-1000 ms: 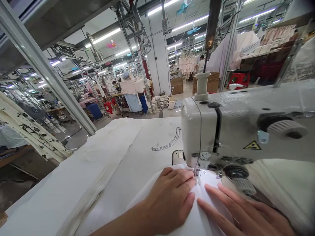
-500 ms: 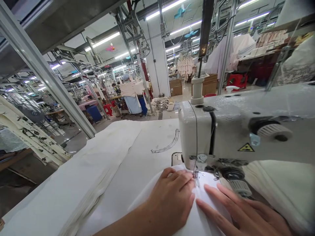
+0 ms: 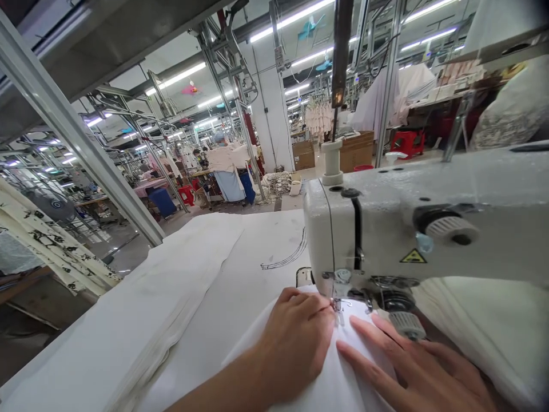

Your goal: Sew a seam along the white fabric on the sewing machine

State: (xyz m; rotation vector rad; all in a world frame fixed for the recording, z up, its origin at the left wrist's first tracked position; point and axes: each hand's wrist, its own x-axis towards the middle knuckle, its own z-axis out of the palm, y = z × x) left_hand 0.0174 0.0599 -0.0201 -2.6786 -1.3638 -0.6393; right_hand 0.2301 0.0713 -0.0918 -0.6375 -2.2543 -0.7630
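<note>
White fabric (image 3: 338, 372) lies under the presser foot (image 3: 338, 306) of a pale sewing machine (image 3: 386, 229), brightly lit around the needle. Just left of the foot, my left hand (image 3: 295, 337) presses on the cloth with its fingers curled and held together, gripping the fabric at their tips. On the other side, my right hand (image 3: 416, 366) rests flat over the same cloth, fingers stretched out and apart, tips pointing toward the foot. The stitching under the foot is too small to make out.
A stack of white fabric pieces (image 3: 171, 280) covers the table's left side. Curved black lines (image 3: 287, 257) mark the tabletop behind my left hand. More pale cloth (image 3: 484, 320) lies right of the machine. A metal post (image 3: 86, 131) slants up at the left.
The camera view has turned slightly, so the machine sits further left in the picture. Both hands keep nearly the same places beside the presser foot.
</note>
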